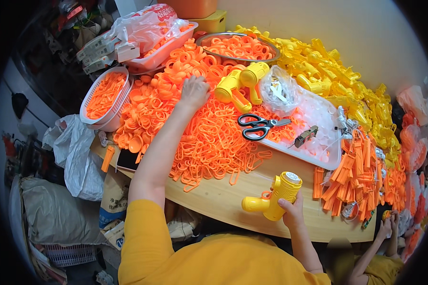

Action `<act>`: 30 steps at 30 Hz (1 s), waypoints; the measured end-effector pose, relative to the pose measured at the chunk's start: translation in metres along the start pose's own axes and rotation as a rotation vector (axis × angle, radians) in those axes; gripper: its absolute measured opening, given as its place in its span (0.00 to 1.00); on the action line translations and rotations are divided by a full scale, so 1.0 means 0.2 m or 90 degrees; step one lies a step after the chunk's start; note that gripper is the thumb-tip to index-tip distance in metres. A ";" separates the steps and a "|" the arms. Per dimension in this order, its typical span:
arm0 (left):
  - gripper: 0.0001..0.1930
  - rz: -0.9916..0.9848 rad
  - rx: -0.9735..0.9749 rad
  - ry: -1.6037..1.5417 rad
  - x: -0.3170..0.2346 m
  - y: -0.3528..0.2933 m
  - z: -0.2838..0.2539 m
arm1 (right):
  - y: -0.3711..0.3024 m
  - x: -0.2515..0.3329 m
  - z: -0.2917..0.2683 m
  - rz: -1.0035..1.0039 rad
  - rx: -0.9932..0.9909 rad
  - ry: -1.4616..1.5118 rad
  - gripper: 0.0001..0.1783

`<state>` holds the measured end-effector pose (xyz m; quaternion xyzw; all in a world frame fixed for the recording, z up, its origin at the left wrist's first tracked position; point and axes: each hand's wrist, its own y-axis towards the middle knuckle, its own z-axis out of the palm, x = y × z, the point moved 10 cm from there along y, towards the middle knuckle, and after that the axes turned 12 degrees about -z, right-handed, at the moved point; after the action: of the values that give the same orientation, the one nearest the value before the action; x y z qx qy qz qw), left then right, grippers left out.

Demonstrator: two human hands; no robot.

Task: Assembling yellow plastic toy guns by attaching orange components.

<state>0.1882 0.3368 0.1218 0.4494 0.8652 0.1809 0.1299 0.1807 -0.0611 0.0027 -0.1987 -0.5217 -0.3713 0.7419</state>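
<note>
My right hand (294, 209) grips a yellow gun-shaped plastic toy body (281, 202) above the table's near edge. A round silvery-white disc shows on its upper end, and a small orange ring sits by the joint with its handle. With the arm stretched far out, my left hand (195, 91) dips its curled fingers into a heap of orange plastic rings and caps (152, 102); whatever they pinch is hidden. Just right of that hand lie two yellow toy bodies (238, 85). Orange oblong loops (211, 142) are piled nearer to me.
Black-handled scissors (261, 126) lie beside a white tray (330, 159) of translucent parts. Orange sticks (347, 178) and yellow pieces (328, 71) are heaped on the right. A white basket (91, 102) stands left. A co-worker's hands (387, 225) hold something at lower right.
</note>
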 end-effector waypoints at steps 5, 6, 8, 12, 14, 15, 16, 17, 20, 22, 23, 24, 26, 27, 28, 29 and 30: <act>0.07 -0.104 -0.025 -0.255 0.16 0.00 -0.05 | -0.02 0.05 -0.06 -0.008 -0.055 -0.022 0.36; 0.07 -0.221 0.004 -0.447 0.27 -0.02 -0.04 | -0.03 0.04 -0.07 -0.006 -0.055 -0.018 0.36; 0.08 -0.324 0.043 -0.666 0.37 -0.09 -0.04 | -0.05 0.04 -0.09 -0.005 -0.051 -0.012 0.36; 0.10 -0.416 0.164 -1.080 0.24 -0.31 -0.11 | -0.07 0.04 -0.13 0.001 -0.064 -0.003 0.36; 0.10 -0.375 0.241 -1.141 0.08 -0.44 -0.16 | -0.08 0.04 -0.17 -0.018 -0.070 0.000 0.37; 0.10 -0.326 0.362 -1.071 -0.06 -0.54 -0.16 | -0.09 0.04 -0.19 -0.009 -0.082 -0.003 0.37; 0.10 -0.275 0.481 -1.000 -0.20 -0.66 -0.13 | -0.09 0.05 -0.19 -0.006 -0.074 0.007 0.37; 0.11 -0.229 0.560 -0.921 -0.33 -0.78 -0.08 | -0.08 0.06 -0.20 -0.001 -0.068 0.017 0.37; 0.11 -0.067 0.688 -0.683 -0.66 -1.07 0.01 | -0.08 0.10 -0.24 0.004 -0.069 -0.056 0.37; 0.11 0.021 0.684 -0.672 -0.78 -1.16 0.13 | -0.07 0.12 -0.28 -0.004 -0.083 -0.078 0.37; 0.11 0.120 0.603 -0.578 -0.83 -1.18 0.13 | -0.06 0.13 -0.30 -0.020 -0.084 -0.091 0.37; 0.11 0.217 0.516 -0.482 -0.88 -1.18 0.11 | -0.06 0.12 -0.32 -0.015 -0.086 -0.094 0.37; 0.13 0.208 0.352 -0.495 -0.89 -1.15 0.03 | -0.08 0.12 -0.36 -0.010 -0.097 -0.117 0.36; 0.14 0.197 0.185 -0.499 -0.86 -1.12 -0.08 | -0.10 0.12 -0.39 -0.010 -0.106 -0.137 0.36; 0.14 0.198 0.188 -0.500 -0.87 -1.14 -0.10 | -0.11 0.13 -0.41 -0.008 -0.110 -0.138 0.36; 0.17 0.123 0.213 -0.437 -0.84 -1.14 -0.08 | -0.11 0.13 -0.43 -0.004 -0.116 -0.136 0.35; 0.20 0.045 0.237 -0.371 -0.80 -1.16 -0.05 | -0.13 0.14 -0.44 0.002 -0.119 -0.134 0.35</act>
<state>0.1039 0.0803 0.0414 0.5276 0.7939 -0.1117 0.2809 0.2207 -0.1468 -0.0074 -0.3055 -0.5598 -0.3940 0.6619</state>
